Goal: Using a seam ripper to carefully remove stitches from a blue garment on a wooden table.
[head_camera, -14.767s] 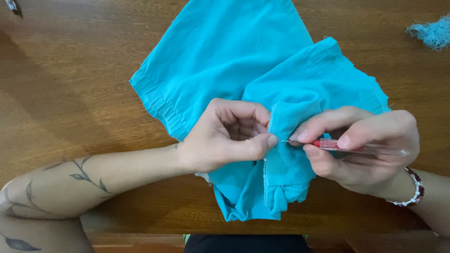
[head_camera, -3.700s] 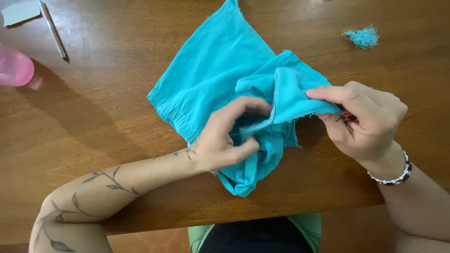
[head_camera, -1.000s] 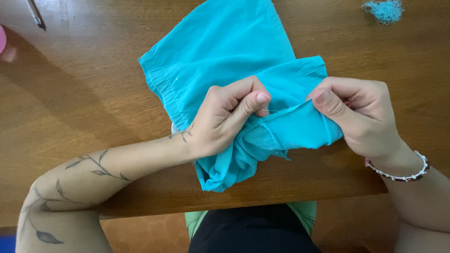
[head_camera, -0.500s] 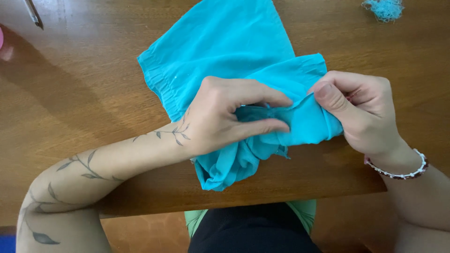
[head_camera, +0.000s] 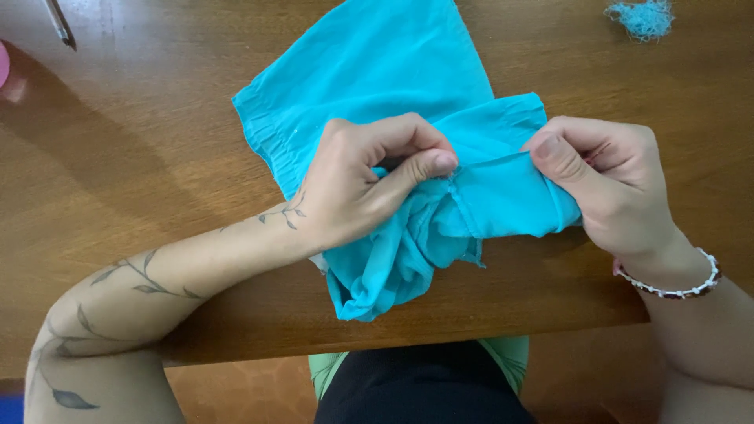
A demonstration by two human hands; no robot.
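A crumpled turquoise cloth garment [head_camera: 377, 86] lies spread over the brown wooden tabletop [head_camera: 141, 157], its far part running off the top of the view and its near folds bunched close to the table's front edge. The left hand [head_camera: 365, 184] rests on the bunched middle, thumb and curled fingers pinching a fold of the fabric. Just beside it, the right hand [head_camera: 605, 184] grips the folded hem on the garment's right side, thumb pressed on top; the cloth is pulled taut between the two hands. A glimpse of something reddish shows between the right fingers, too hidden to identify. A small tuft of turquoise thread scraps [head_camera: 640, 17] sits near the far right corner. A thin dark pen-like object [head_camera: 60, 22] is cut off at the far left.
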